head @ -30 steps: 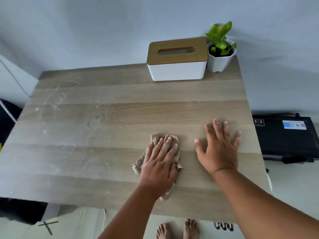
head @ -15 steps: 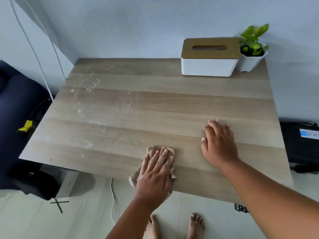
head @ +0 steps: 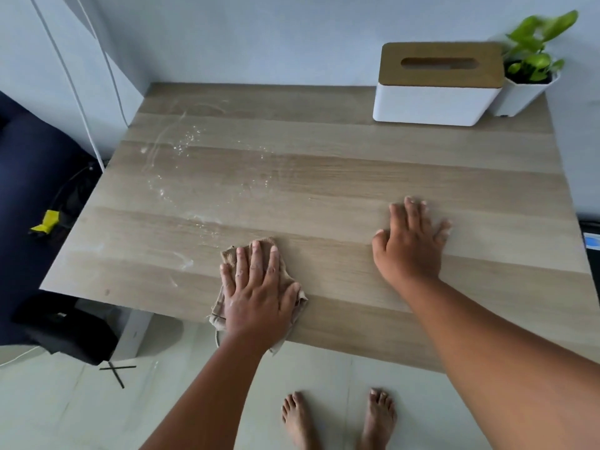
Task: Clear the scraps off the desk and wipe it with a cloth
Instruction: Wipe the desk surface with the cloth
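My left hand (head: 256, 293) lies flat with fingers spread on a crumpled brown cloth (head: 232, 254), pressing it onto the wooden desk (head: 357, 177) near the front edge. Part of the cloth hangs over that edge. My right hand (head: 410, 245) rests palm down on the bare desk to the right, fingers apart, holding nothing. White crumbs and smear marks (head: 181, 151) are scattered over the desk's left half, just left of and beyond the cloth.
A white tissue box with a wooden lid (head: 438, 86) and a small potted plant (head: 529, 69) stand at the desk's back right corner against the wall. White cables (head: 81, 102) hang at the left. A dark seat (head: 32, 177) is left of the desk. My bare feet (head: 337, 417) stand below.
My left hand has slid the cloth leftward along the front edge toward the crumbs. The view has swung left. My right hand stays planted on the desk.
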### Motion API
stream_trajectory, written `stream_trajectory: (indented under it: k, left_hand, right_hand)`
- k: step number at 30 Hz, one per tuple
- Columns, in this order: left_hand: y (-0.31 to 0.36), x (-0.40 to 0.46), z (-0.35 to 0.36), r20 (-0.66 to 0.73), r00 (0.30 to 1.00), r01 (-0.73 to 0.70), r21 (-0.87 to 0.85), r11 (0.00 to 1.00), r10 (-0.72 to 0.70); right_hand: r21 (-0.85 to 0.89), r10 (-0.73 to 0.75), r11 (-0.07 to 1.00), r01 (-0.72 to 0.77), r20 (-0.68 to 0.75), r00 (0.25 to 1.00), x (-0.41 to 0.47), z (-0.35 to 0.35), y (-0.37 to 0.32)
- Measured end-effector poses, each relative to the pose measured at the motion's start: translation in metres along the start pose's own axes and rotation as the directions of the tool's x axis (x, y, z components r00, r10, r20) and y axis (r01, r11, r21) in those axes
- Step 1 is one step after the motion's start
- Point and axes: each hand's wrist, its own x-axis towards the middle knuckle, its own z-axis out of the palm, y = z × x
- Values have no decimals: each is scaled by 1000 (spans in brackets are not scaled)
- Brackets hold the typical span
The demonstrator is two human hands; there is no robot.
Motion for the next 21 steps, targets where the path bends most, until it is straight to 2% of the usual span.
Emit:
stream_trajectory:
  k: [3,6,10,13,15,18,21]
  left_hand:
    - [12,23,-1,-19,997,75,9,997,-75]
    - [28,50,-3,-41,998,37,-8,999,-37]
    - [54,64,-1,-41,988,-148,-43,988,147]
    - [61,30,6,-81,914,-404,-121,907,397]
    - [46,6,10,-112,860,-510,-147,847,499]
    - [11,-5,10,-148,840,-540,-150,828,521]
    - [-13,13,7,-132,884,-465,-134,875,449]
  right_hand:
    - [-34,18,999,-19,-13,1000,1,4,-3]
    - [-44,23,999,-25,-36,999,2,8,-1]
    - [-76,3,997,-7,-43,999,5,13,1]
    - [-84,10,996,-14,-52,999,4,14,1]
    - [-86,16,996,-19,-40,999,5,13,-1]
    - [-98,25,995,-27,-29,999,4,12,-1]
    - [-106,25,994,-28,-33,999,4,12,1]
